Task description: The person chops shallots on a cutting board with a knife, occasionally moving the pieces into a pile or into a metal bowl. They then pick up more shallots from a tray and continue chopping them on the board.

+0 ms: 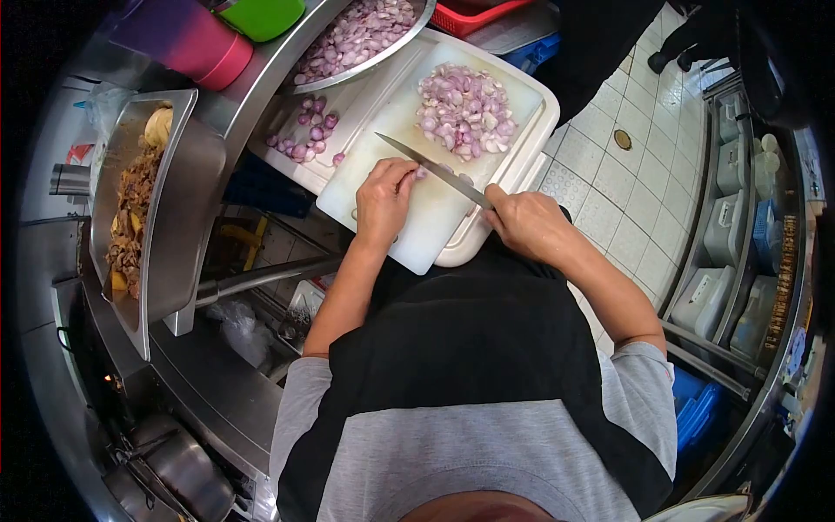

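My right hand (524, 221) is closed around the handle of a kitchen knife (435, 172), whose blade points up and left across the white cutting board (383, 196). With bent fingertips, my left hand (384, 200) pinches a small shallot (421, 173) against the board, right beside the blade. A heap of cut shallots (465, 111) lies on the far part of the board. To the left, several whole purple shallots (315, 130) rest on the cream tray (289, 161) beneath the board. My left fingers partly cover the shallot they hold.
A large metal bowl (424, 19) of shallots stands beyond the tray. On the left is a deep steel pan (187, 165) of cooked food. A red basket (470, 19) sits at the back. Another person's dark-clothed legs (604, 43) are at upper right, near shelves with containers (724, 228).
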The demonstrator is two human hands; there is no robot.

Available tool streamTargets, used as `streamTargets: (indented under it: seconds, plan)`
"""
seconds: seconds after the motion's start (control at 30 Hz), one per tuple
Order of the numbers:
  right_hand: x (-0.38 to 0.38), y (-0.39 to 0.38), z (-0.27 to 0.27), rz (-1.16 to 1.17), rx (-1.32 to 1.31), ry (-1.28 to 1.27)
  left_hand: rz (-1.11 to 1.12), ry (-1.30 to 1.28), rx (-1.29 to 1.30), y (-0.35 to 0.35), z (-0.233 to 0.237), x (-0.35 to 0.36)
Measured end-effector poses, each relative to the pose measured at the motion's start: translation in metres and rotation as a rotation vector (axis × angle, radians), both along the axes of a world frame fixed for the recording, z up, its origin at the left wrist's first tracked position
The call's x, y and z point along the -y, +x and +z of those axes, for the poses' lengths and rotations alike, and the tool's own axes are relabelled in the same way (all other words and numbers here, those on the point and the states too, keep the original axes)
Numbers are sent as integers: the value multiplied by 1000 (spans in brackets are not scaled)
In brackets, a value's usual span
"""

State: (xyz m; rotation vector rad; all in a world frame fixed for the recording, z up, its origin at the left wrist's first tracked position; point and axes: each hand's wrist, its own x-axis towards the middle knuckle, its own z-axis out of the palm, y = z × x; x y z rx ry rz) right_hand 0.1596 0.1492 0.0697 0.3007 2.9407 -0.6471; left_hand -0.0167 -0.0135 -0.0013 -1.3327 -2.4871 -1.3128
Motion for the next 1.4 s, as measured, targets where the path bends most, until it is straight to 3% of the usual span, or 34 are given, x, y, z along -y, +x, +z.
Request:
streamTargets:
  seconds: [0.17,0.37,0.63,0.93,1.13,1.4]
  plan:
    - [-1,-4,4,17,45,19,-1,20,-23,-2,-2,-1]
    - [-1,-39,-30,16,28,-74,-2,43,29,-1,-4,0]
    - [-2,-9,11,31,69,6,-16,55,-16,1,-6,0]
    - [2,-43,-35,7,-14,-73,3,26,104,4,0,0]
    - [0,-15,13,26,82,-32,-4,32,91,2,-4,1]
    - [4,-41,-33,21,-22,-72,-7,59,65,3,-3,1]
